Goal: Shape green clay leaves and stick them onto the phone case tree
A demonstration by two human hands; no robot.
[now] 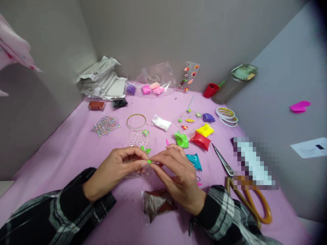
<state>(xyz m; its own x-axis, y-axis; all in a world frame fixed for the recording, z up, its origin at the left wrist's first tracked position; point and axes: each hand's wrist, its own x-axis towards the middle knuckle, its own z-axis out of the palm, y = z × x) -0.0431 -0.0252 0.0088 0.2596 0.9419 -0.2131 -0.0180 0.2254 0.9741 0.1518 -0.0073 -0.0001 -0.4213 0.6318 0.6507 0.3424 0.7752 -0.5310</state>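
Observation:
Over the middle of the table, my left hand (120, 168) and my right hand (180, 175) meet at their fingertips. Both are closed in a pinch on a small bit of bright green clay (149, 161). Beneath them lies a clear phone case (133, 136) with a pale wavy pattern, its lower part partly hidden by my fingers. A green flower shape with a light centre (145, 132) sits on its upper right, and green leaf-like pieces (145, 149) show just above my left fingertips. Near my right wrist is a brown clay packet (157, 204) in crinkled wrap.
Clay packets in green (182, 140), red (201, 141), yellow (205, 130) and teal (194, 161) lie right of centre. Large scissors (230, 170) rest by my right sleeve. Tape rolls (227, 115), a bottle (233, 83) and a red cup (211, 90) stand farther back.

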